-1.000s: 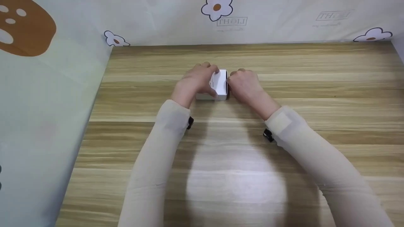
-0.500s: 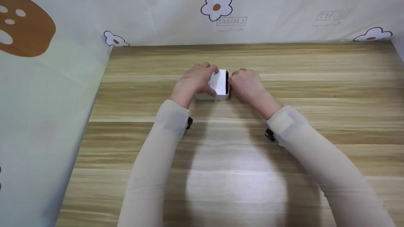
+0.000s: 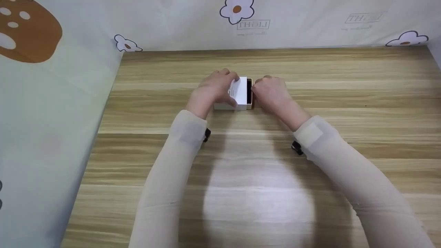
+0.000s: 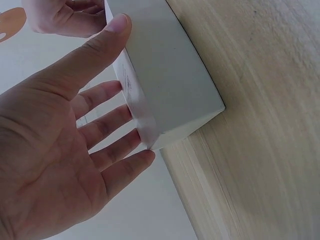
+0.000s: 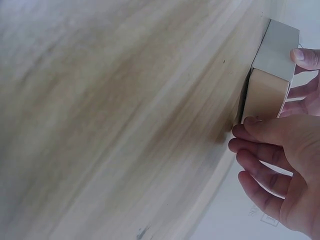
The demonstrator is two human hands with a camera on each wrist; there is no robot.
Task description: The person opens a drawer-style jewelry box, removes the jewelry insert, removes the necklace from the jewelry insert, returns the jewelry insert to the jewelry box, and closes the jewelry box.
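Note:
A small white box lies on the wooden table, with a tan inner drawer sticking partly out of its right end. From above, a dark strip shows inside the drawer's opening. My left hand holds the white outer sleeve, thumb on the near side and fingers over the top and far side. At the drawer's outer end, my right hand has thumb and forefinger pinched together; in the right wrist view its other fingers are loosely bent. The exact spot it pinches is partly hidden by the fingertips.
The wooden table stretches around the box on all sides. Behind it and to the left hangs a pale cloth printed with flowers and a brown shape. Both forearms reach in from the near edge, each with a small black device at the wrist.
My right hand has moved slightly to the right, and the inner drawer has slid further out of the sleeve with it. The left hand and the sleeve have stayed in place.

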